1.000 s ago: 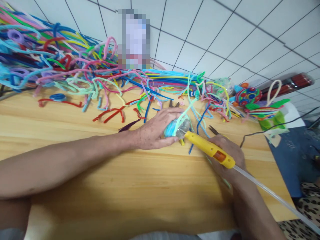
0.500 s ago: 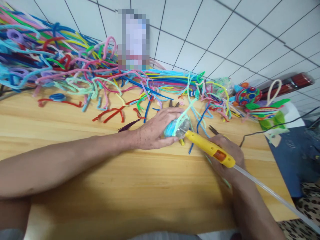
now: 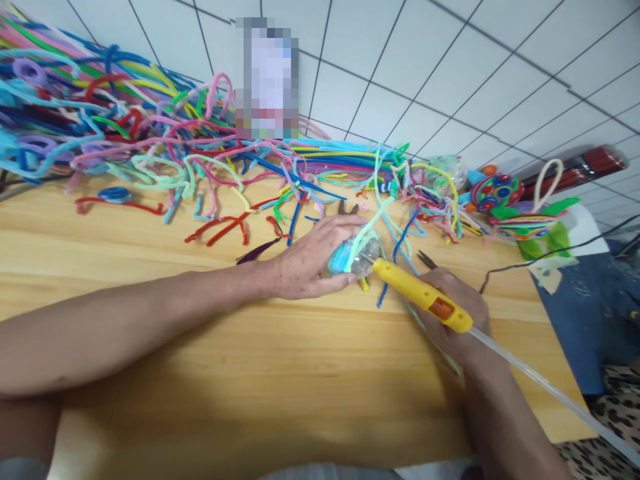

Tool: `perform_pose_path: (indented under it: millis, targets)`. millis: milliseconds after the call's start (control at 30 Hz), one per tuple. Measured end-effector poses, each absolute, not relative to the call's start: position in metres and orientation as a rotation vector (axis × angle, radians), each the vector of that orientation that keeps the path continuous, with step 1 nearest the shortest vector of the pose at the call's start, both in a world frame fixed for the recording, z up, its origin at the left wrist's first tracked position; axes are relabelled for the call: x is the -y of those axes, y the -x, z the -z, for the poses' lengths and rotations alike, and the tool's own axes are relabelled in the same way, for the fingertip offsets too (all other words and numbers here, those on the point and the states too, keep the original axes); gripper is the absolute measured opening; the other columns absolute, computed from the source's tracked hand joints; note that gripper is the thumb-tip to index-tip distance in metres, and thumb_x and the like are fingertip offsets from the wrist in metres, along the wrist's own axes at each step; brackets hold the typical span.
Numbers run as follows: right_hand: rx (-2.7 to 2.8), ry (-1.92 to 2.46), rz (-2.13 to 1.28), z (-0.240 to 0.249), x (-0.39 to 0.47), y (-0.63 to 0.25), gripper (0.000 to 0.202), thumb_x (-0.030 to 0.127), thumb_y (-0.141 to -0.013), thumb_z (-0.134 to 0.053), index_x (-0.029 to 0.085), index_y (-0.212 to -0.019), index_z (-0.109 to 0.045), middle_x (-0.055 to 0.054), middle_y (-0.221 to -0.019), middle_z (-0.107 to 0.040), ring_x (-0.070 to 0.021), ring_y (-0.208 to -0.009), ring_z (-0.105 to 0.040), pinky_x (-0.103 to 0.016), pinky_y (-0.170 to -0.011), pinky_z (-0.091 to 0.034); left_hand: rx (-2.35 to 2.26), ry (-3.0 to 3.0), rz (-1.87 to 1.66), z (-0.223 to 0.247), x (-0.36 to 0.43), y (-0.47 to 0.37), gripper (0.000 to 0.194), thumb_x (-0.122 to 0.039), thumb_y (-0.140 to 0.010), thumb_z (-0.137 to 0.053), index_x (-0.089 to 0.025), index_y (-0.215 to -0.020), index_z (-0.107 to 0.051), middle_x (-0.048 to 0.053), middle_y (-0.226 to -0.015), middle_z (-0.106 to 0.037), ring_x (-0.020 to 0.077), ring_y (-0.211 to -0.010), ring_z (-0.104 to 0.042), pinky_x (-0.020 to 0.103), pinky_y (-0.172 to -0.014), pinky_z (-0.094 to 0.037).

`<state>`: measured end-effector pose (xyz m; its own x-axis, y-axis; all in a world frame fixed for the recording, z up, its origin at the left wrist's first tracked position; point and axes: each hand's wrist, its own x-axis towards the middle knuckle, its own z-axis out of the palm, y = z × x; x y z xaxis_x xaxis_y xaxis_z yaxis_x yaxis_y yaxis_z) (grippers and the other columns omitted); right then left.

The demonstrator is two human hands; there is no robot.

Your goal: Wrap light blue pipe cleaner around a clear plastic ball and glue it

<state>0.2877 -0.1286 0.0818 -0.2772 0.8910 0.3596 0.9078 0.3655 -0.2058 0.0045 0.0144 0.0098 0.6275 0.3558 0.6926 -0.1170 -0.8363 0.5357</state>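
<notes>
My left hand [image 3: 316, 257] is closed around a rounded, clear plastic piece [image 3: 369, 250], partly wrapped in light blue pipe cleaner. A pale green pipe cleaner [image 3: 373, 227] runs over that piece and loops up away from it. In my right hand [image 3: 457, 310] is a yellow hot glue gun [image 3: 423, 295], its metal nozzle pointing at the clear end of the piece. Whether the nozzle touches it I cannot tell. A long clear glue stick [image 3: 545, 385] extends from the gun's back end. Dark plier tips [image 3: 426, 260] show just beyond my right hand.
A big heap of coloured pipe cleaners [image 3: 125, 120] lies along the tiled wall at the left. Short red and blue cut pieces [image 3: 227, 228] are scattered before it. Finished-looking colourful crafts [image 3: 500, 193] sit at the right, near a black cord [image 3: 510, 267]. A blurred-out object [image 3: 270, 80] stands at the back.
The glue gun has shifted slightly to the right with my right hand. My left hand and the plastic piece stay almost in place.
</notes>
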Motion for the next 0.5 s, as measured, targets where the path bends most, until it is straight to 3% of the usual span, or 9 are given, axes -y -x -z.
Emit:
perform_pose_path:
  millis: [133,300,500]
  targets:
    - [2.230,1.586,0.049,-0.083,0.127,-0.289,0.018,0.034,-0.102,-0.064,0.023,-0.093,-0.075,-0.006,-0.079,-0.076,-0.0216,-0.071,-0.074,-0.032,-0.064,-0.054,-0.192,-2.321,-1.160,-0.010,-0.014,-0.005,0.078,-0.033,-0.101,-0.072,-0.030,-0.168,-0.031,0.021,-0.161,-0.056,0.0385,-0.160,-0.051,0.070,-0.127,-0.050]
    - [2.236,1.503,-0.077,-0.087,0.129,-0.288,0.011,0.034,-0.099,-0.068,0.025,-0.096,-0.074,-0.005,-0.083,-0.078,-0.0217,-0.073,-0.075,-0.032,-0.067,-0.057,-0.192,-2.306,-1.139,-0.012,-0.015,-0.004,0.078,-0.034,-0.100,-0.073,-0.030,-0.167,-0.032,0.021,-0.165,-0.053,0.0392,-0.162,-0.048,0.070,-0.129,-0.047]
    - [1.578,1.695,-0.214,-0.084,0.122,-0.321,0.027,0.052,-0.090,-0.077,0.027,-0.099,-0.075,-0.003,-0.086,-0.077,-0.0237,-0.078,-0.072,-0.037,-0.072,-0.061,-0.224,-2.309,-1.099,-0.011,-0.011,-0.001,0.074,-0.035,-0.102,-0.072,-0.032,-0.165,-0.034,0.019,-0.170,-0.047,0.0395,-0.164,-0.044,0.071,-0.134,-0.040]
